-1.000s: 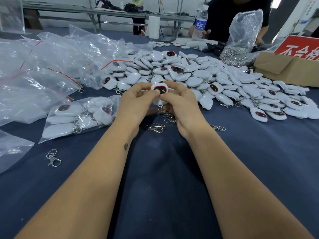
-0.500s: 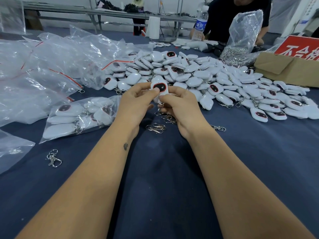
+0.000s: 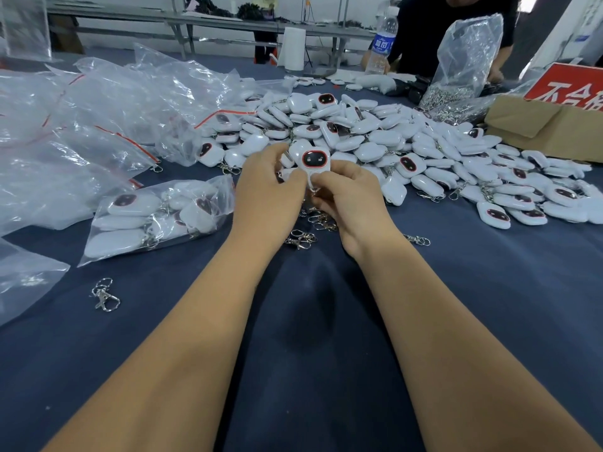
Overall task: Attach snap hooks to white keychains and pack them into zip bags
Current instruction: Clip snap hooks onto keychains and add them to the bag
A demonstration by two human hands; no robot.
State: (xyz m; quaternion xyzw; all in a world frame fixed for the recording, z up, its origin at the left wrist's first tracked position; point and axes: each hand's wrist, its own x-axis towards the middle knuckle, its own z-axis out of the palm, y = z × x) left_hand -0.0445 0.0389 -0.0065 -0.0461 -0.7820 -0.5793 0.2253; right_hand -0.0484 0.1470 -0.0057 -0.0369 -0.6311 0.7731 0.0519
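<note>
Right between both hands sits one white keychain (image 3: 314, 160), dark face up. Left hand (image 3: 267, 190) grips its side; right hand (image 3: 350, 197) pinches its lower end, above loose snap hooks (image 3: 301, 238).

Blue-covered table (image 3: 489, 305); metal benches (image 3: 202, 19) behind.

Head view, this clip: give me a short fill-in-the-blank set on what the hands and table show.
1. Both hands, left hand and right hand, hold one white ____ with its dark face toward the camera.
2. The filled zip bag lies to the ____ of the hands.
3. A lone snap hook lies on the ____ tablecloth.

Missing words: keychain; left; blue
</note>
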